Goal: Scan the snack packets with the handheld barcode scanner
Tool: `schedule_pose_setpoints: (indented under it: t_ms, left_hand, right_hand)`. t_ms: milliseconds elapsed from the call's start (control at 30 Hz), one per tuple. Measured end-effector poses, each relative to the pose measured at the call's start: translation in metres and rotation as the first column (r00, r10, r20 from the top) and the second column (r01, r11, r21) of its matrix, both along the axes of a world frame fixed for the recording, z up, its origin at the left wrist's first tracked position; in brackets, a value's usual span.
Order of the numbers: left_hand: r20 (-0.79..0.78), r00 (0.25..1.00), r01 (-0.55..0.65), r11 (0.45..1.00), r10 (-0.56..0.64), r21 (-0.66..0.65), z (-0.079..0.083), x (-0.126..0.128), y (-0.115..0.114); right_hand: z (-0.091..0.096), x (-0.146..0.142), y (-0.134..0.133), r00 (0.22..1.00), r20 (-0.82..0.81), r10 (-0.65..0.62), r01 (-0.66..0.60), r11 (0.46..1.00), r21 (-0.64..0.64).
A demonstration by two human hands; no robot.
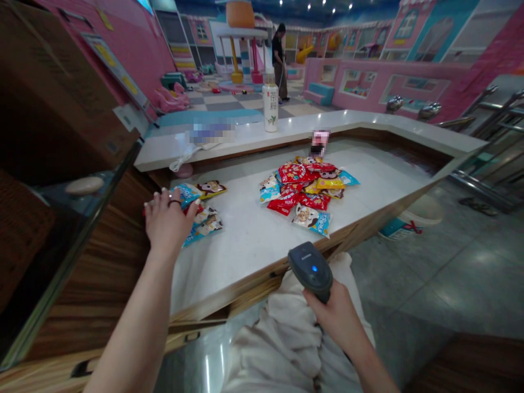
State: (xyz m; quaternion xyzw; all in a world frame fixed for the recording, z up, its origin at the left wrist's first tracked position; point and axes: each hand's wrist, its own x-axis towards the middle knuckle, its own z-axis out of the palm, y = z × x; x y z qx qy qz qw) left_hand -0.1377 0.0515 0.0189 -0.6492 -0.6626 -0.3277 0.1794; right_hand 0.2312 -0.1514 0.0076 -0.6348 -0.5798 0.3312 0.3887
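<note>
My right hand [333,311] is wrapped round the grip of a dark grey barcode scanner [311,267] with a lit blue light, held above my lap at the counter's front edge. At the left end of the white counter [241,240], my left hand [168,215] rests with fingers spread at a small group of snack packets [207,221]. These are blue, yellow-brown and white; some red shows beside the hand, which partly covers them. A larger heap of snack packets [297,188], red, yellow and blue, lies mid-counter, apart from both hands.
A white bottle [271,103] stands on the raised ledge [241,136], near a blurred blue item and a white cable [182,161]. Cardboard boxes [53,71] rise at left. A bucket [409,221] stands on the floor at right. Another person [279,60] stands far back.
</note>
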Motion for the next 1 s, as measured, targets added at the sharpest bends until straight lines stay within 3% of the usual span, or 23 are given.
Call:
schedule_pose_setpoints:
  t_ms: [100,233,300,400,500,567,633,767,900,1000]
  left_hand:
    - [0.041,0.997,0.064,0.993,-0.069,0.1,0.006,0.022,-0.003]
    - [0.12,0.92,0.362,0.926,-0.373,0.108,0.011,0.085,-0.017]
    - [0.165,0.823,0.542,0.838,-0.543,0.057,0.005,0.124,-0.026]
    - [0.191,0.623,0.781,0.616,-0.759,-0.102,-0.012,0.182,-0.037]
    - [0.2,0.486,0.87,0.448,-0.851,-0.209,-0.029,0.229,-0.036]
    - [0.204,0.454,0.879,0.399,-0.867,-0.26,-0.039,0.254,-0.029]
    - [0.211,0.457,0.874,0.392,-0.864,-0.288,-0.048,0.271,-0.022]
    - [0.173,0.502,0.844,0.436,-0.847,-0.313,-0.057,0.282,-0.022]
    - [0.086,0.542,0.806,0.489,-0.836,-0.334,-0.053,0.268,-0.044]
    - [0.148,0.537,0.826,0.481,-0.831,-0.293,-0.05,0.251,-0.059]
  right_hand:
    - [0.002,0.003,-0.002,1.0,-0.009,-0.003,0.003,1.0,-0.001]
    - [0.002,0.008,-0.005,1.0,-0.02,-0.015,0.015,1.0,-0.007]
    - [0.0,0.011,-0.007,0.999,-0.03,-0.036,0.036,0.999,0.0]
    - [-0.001,0.016,-0.009,0.997,-0.041,-0.071,0.071,0.997,0.004]
    - [-0.002,0.019,-0.011,0.996,-0.041,-0.081,0.081,0.997,-0.003]
    - [-0.003,0.021,-0.012,0.996,-0.045,-0.075,0.075,0.997,0.004]
    - [-0.004,0.022,-0.013,0.996,-0.052,-0.072,0.073,0.997,0.015]
    - [-0.004,0.024,-0.013,0.995,-0.051,-0.089,0.09,0.996,0.029]
    - [-0.004,0.023,-0.012,0.993,-0.066,-0.097,0.099,0.995,0.027]
    - [-0.003,0.022,-0.011,0.992,-0.084,-0.094,0.096,0.995,0.016]
